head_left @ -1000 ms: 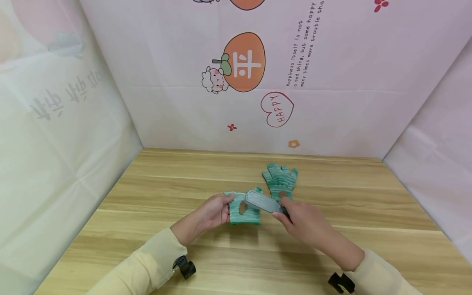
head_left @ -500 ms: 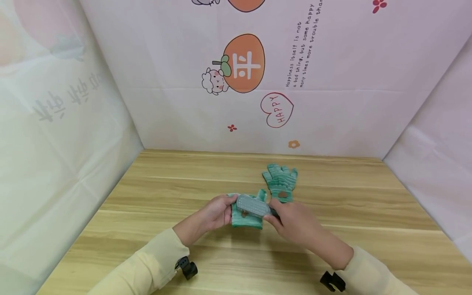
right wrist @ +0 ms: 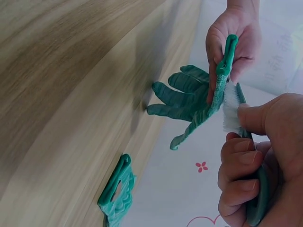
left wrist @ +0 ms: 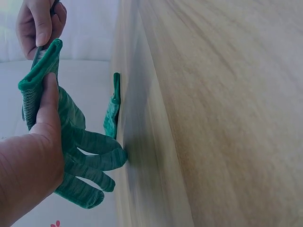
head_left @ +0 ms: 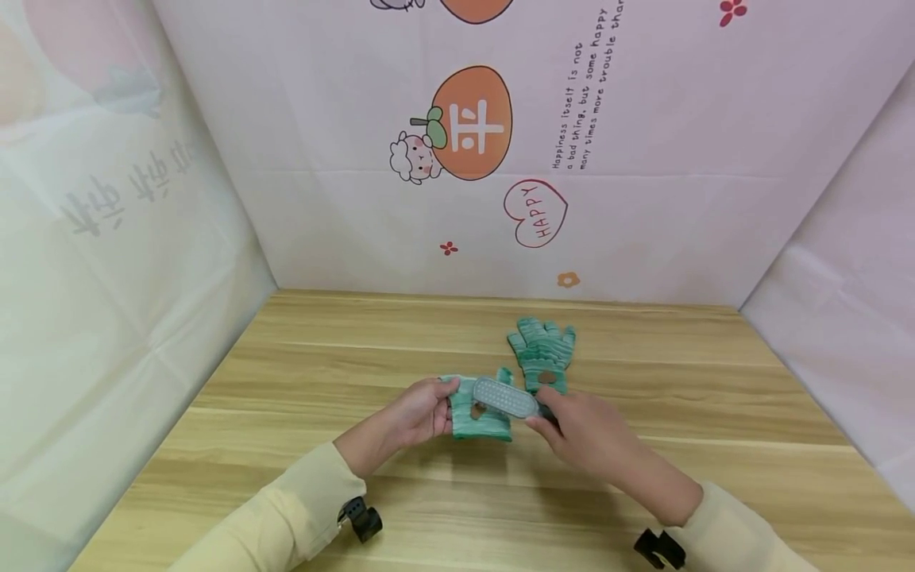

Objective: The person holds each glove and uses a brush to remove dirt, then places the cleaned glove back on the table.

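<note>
My left hand grips a green striped knit glove near its cuff, thumb on top and fingers beneath. A brown stain marks the upper side of this glove. In the left wrist view the glove's fingers hang down toward the table. My right hand holds a grey scrub brush by its dark handle, head over the glove. White bristles face the glove, right at its fabric in the right wrist view. A second green glove lies flat behind, also with a brown stain.
The wooden table carries the second glove beyond my right hand. A white printed cloth stands as a wall at the back, with white cloth walls at both sides. Each sleeve has a black wrist camera strapped on.
The brush slid left across the held glove and then back right, covering and uncovering part of the stain. The held glove has shifted slightly right. The second glove stays put.
</note>
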`<control>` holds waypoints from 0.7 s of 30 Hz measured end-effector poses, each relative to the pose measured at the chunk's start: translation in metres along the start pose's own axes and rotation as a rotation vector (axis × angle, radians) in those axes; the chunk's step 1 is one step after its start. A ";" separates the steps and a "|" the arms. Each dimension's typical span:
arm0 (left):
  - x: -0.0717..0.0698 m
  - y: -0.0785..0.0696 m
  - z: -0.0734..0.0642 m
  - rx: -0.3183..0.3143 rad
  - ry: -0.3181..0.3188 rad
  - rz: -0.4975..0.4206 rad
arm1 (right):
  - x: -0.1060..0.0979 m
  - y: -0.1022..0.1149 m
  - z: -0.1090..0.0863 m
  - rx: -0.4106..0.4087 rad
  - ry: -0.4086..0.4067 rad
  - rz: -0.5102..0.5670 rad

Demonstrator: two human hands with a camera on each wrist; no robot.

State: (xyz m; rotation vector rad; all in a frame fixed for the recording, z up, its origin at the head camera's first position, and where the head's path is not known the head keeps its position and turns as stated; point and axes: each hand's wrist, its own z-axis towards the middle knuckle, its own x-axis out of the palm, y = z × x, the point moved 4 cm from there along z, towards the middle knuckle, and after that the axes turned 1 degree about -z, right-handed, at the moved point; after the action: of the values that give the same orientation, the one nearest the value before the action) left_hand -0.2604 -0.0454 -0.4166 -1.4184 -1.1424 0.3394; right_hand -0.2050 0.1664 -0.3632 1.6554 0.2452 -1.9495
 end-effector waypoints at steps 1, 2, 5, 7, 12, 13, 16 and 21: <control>-0.001 0.000 0.000 -0.001 -0.003 0.001 | 0.000 -0.001 0.000 0.000 -0.002 -0.004; -0.001 0.000 -0.001 -0.003 -0.007 0.000 | 0.000 -0.001 -0.001 0.000 -0.004 -0.007; -0.003 0.000 -0.002 -0.003 -0.013 0.002 | 0.001 -0.003 -0.001 0.003 -0.006 -0.019; -0.004 0.000 -0.002 -0.003 -0.017 -0.001 | 0.002 -0.004 -0.002 0.009 -0.003 -0.018; -0.004 0.001 -0.002 -0.004 -0.015 0.000 | 0.002 -0.005 -0.001 0.023 0.007 -0.001; -0.005 0.001 -0.002 -0.004 -0.016 -0.001 | 0.002 -0.005 -0.001 0.024 0.007 0.003; -0.005 0.000 -0.001 -0.004 -0.026 -0.009 | 0.000 -0.004 -0.002 0.016 -0.001 0.018; -0.007 -0.001 -0.001 0.003 -0.031 -0.008 | -0.002 0.000 -0.004 -0.090 -0.018 0.028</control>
State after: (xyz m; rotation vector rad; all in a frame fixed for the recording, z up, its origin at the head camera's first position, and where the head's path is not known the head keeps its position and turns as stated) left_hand -0.2637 -0.0513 -0.4180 -1.4104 -1.1717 0.3580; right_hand -0.2015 0.1683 -0.3624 1.5750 0.2973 -1.9035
